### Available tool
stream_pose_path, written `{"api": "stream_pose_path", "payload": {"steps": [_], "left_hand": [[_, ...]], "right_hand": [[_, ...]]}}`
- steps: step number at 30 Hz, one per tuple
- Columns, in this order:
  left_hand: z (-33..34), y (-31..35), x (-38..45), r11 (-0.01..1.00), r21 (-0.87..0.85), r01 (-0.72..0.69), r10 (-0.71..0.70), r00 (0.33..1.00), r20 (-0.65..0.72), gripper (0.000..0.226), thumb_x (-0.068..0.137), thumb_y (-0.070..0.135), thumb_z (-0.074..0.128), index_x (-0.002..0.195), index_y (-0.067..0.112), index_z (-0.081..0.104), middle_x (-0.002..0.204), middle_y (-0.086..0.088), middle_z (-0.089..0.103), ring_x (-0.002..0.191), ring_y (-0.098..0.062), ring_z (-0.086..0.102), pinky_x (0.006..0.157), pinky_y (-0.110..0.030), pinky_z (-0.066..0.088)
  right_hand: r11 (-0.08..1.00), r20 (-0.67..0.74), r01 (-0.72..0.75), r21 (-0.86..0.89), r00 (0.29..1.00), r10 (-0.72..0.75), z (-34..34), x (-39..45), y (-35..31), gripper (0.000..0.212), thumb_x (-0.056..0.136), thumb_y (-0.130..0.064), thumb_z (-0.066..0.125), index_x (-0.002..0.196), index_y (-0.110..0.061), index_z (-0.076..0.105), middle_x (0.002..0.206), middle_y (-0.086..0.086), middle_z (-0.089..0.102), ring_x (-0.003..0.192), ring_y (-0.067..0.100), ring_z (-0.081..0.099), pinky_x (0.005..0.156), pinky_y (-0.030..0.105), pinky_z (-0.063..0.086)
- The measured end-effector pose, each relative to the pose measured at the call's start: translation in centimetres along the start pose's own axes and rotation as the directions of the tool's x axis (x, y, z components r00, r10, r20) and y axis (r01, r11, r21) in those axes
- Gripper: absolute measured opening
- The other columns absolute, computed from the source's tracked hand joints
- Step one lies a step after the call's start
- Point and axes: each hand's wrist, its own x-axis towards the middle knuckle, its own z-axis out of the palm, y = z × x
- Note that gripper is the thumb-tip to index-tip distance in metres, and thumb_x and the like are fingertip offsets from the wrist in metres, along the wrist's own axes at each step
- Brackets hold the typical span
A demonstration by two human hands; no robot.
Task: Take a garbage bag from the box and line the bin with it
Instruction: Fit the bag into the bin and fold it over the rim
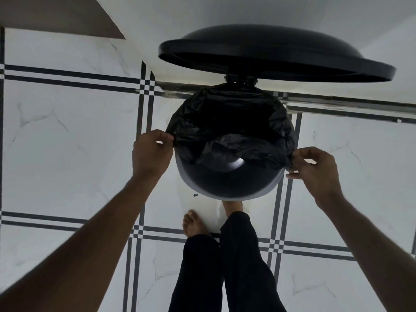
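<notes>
Both hands (234, 156) on black garbage bag (227, 122) at bin (225, 188) rim.

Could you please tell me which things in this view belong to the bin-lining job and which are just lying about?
Job:
crinkled black plastic garbage bag
round black bin
raised black round lid
left hand and right hand, pinching the bag's edge

Lying about:
small dark speck on the white tiled floor
</notes>
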Motion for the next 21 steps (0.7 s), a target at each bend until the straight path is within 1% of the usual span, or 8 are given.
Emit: {"api": "stream_pose_path", "payload": {"steps": [2,3,5,8,11,15,18,21], "left_hand": [[0.3,-0.2,-0.5,0.984,-0.139,0.109,-0.102,0.993,0.056,0.032,0.082,0.053,0.061,0.088,0.024,0.072,0.095,0.008,0.074,0.093,-0.021,0.071,0.087,-0.039,0.058],[0.5,-0.4,-0.6,0.969,-0.197,0.147,-0.137,0.989,0.065,0.033,0.079,0.056,0.067,0.089,0.024,0.070,0.095,0.007,0.074,0.092,-0.020,0.072,0.086,-0.042,0.059],[1.3,-1.1,-1.0,0.950,-0.267,0.163,-0.151,0.986,0.065,0.024,0.079,0.034,0.079,0.094,0.023,0.064,0.098,0.005,0.073,0.090,-0.018,0.071,0.084,-0.041,0.061],[2.0,-1.8,-1.7,0.886,-0.422,0.192,-0.161,0.981,0.108,0.033,0.082,-0.001,0.074,0.106,0.016,0.059,0.099,-0.004,0.070,0.081,-0.010,0.067,0.069,-0.016,0.056],[2.0,-2.5,-2.3,0.834,-0.519,0.189,-0.158,0.982,0.102,0.038,0.083,-0.014,0.068,0.111,0.011,0.059,0.092,0.000,0.070,0.080,-0.007,0.068,0.064,-0.009,0.052],[1.7,-3.6,-3.1,0.953,-0.269,0.137,-0.148,0.989,-0.020,0.029,0.083,-0.013,0.062,0.091,0.015,0.064,0.083,0.011,0.065,0.081,-0.012,0.066,0.059,-0.004,0.045],[1.5,-3.6,-3.4,0.923,-0.296,0.245,-0.252,0.968,0.017,0.027,0.084,-0.007,0.061,0.093,0.018,0.059,0.087,0.001,0.069,0.081,-0.020,0.072,0.071,-0.028,0.061],[1.7,-3.8,-3.6,0.856,-0.332,0.397,-0.393,0.916,0.080,0.026,0.087,-0.003,0.055,0.099,0.020,0.050,0.093,-0.006,0.067,0.070,-0.021,0.072,0.077,-0.044,0.064]], "right_hand": [[0.989,0.036,-0.099,0.112,0.995,0.096,0.5,-0.5,0.0,0.007,0.090,-0.004,0.065,0.096,-0.004,0.061,0.092,0.016,0.068,0.066,0.021,0.070,0.065,0.038,0.062],[0.977,0.061,-0.141,0.162,0.989,0.132,0.6,-0.7,0.2,0.013,0.089,-0.002,0.068,0.097,-0.005,0.058,0.091,0.017,0.066,0.066,0.022,0.069,0.064,0.036,0.063],[0.954,0.124,-0.153,0.256,0.984,0.124,0.4,-1.1,0.7,0.022,0.086,0.001,0.072,0.101,-0.006,0.056,0.087,0.016,0.065,0.066,0.020,0.070,0.067,0.034,0.063],[0.939,0.201,-0.118,0.322,0.978,0.054,-0.4,-1.6,1.7,0.031,0.080,0.007,0.071,0.109,0.002,0.059,0.089,0.020,0.066,0.073,0.020,0.073,0.074,0.032,0.062],[0.924,0.214,-0.157,0.347,0.973,0.085,-0.8,-1.6,2.3,0.032,0.083,0.014,0.066,0.113,0.005,0.059,0.095,0.021,0.070,0.081,0.026,0.072,0.081,0.033,0.061],[0.936,0.208,-0.257,0.240,0.955,0.209,-0.4,-1.7,1.8,0.020,0.092,0.010,0.057,0.102,-0.007,0.061,0.086,0.014,0.069,0.068,0.019,0.069,0.076,0.033,0.061],[0.965,0.141,-0.246,0.088,0.962,0.232,0.8,-2.2,1.3,0.013,0.097,-0.004,0.058,0.103,-0.011,0.050,0.081,0.016,0.065,0.052,0.019,0.064,0.057,0.033,0.060],[0.968,0.070,-0.222,0.120,0.974,0.214,1.9,-3.0,1.2,0.018,0.100,-0.005,0.052,0.101,-0.016,0.038,0.077,0.013,0.061,0.046,0.017,0.061,0.049,0.031,0.057]]}}
